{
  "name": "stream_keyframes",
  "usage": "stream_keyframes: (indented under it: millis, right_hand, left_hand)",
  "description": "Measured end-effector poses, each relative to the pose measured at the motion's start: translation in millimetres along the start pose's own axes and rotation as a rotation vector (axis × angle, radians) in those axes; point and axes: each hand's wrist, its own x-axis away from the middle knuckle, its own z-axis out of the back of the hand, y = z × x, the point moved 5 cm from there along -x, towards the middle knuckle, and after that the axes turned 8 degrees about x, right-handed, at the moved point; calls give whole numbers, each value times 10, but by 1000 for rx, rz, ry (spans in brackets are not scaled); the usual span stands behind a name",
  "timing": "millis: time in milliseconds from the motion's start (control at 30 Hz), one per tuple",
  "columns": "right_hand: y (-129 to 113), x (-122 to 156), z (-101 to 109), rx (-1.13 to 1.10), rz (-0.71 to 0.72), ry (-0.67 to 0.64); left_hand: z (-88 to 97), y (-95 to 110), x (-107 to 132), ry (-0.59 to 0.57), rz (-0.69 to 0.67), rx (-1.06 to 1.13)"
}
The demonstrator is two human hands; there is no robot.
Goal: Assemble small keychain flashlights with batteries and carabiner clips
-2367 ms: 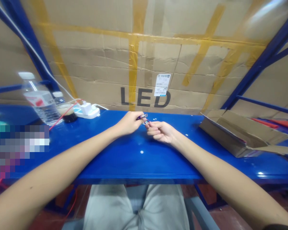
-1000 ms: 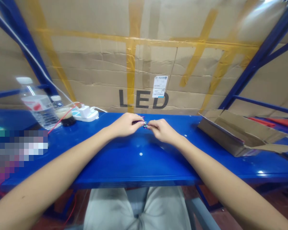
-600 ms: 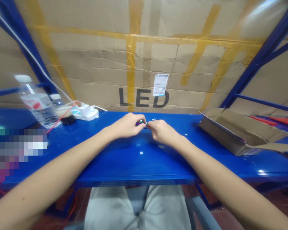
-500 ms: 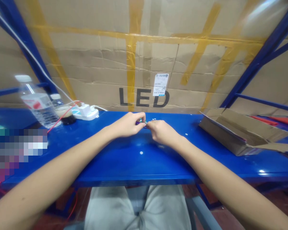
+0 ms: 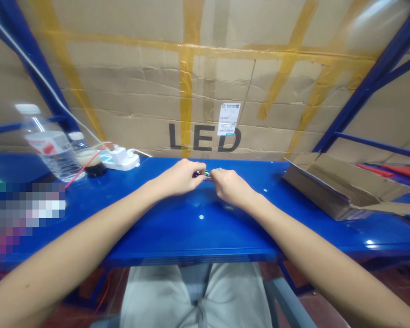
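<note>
Over the back middle of the blue table, my two hands meet around a small shiny piece with green and silver parts. Its kind is too small to make out, and fingers cover most of it. My left hand pinches it from the left between thumb and fingers, with a dark bit showing inside the curl. From the right, my right hand grips its other side, fingers folded and pressed together.
An open cardboard box stands on the right, with red items behind it. On the left are a water bottle, a smaller bottle of dark liquid and a white power strip. A large carton walls the back.
Both hands stay in nearly the same place. The small piece has turned slightly between the fingers, and more green shows now. The view has shifted a little.
</note>
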Motion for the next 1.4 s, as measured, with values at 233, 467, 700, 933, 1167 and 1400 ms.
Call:
stream_keyframes:
  millis: [233,467,700,933,1167,1400]
  right_hand:
    - [155,-29,42,-304,-107,117]
    - [351,-70,3,-497,-86,222]
    - [505,-73,-55,-463,-149,180]
    - [318,-61,-129,-727,-91,141]
    - [197,-78,-131,-697,-43,247]
    - [267,-83,-174,-614,-35,220]
  left_hand:
    - [40,-155,-14,146,71,98]
    - [13,-371,-47,146,137,342]
    - [-24,-478,-25,99,215,390]
    - [-154,-530,-5,104,276,605]
    - [-217,-493,-14,158,308,770]
    - [-313,-595,-16,249,313,835]
